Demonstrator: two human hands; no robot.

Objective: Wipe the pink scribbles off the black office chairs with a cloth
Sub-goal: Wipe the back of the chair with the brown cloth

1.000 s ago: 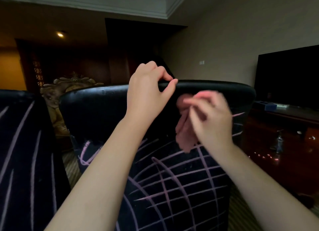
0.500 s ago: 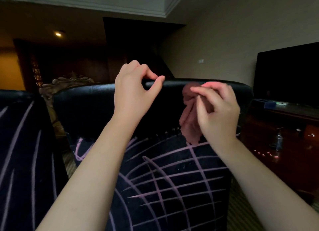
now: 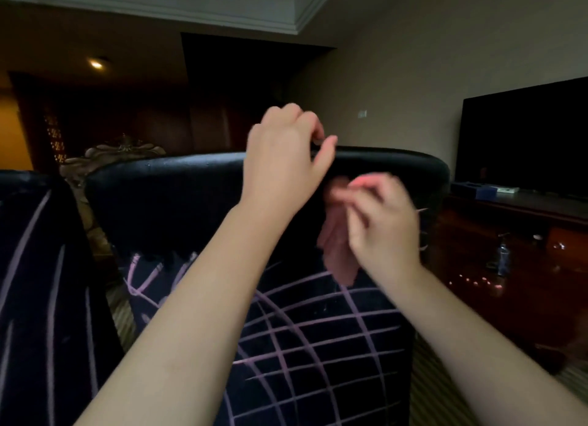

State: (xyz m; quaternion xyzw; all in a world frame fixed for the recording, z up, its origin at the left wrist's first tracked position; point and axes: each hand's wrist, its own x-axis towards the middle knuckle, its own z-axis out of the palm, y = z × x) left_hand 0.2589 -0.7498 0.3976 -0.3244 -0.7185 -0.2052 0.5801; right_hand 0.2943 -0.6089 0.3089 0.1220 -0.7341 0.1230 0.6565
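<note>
A black office chair back (image 3: 178,199) fills the middle, with pink scribbled lines (image 3: 318,339) crossing its lower half. My left hand (image 3: 283,164) grips the chair's top edge, thumb on the near side and fingers curled over the rim. My right hand (image 3: 385,225) holds a bunched pink cloth (image 3: 337,250) against the upper part of the chair back, just below the rim; the cloth hangs down from my fingers. A second black chair (image 3: 38,298) with pink lines stands at the left edge.
A dark wooden cabinet (image 3: 515,266) stands to the right, with a black TV screen (image 3: 525,139) on it and small bottles in front. An ornate carved chair back (image 3: 117,152) shows behind the chairs. Striped carpet (image 3: 426,378) lies below.
My left hand has slid right along the top rim. My right hand with the cloth has dropped lower on the chair back.
</note>
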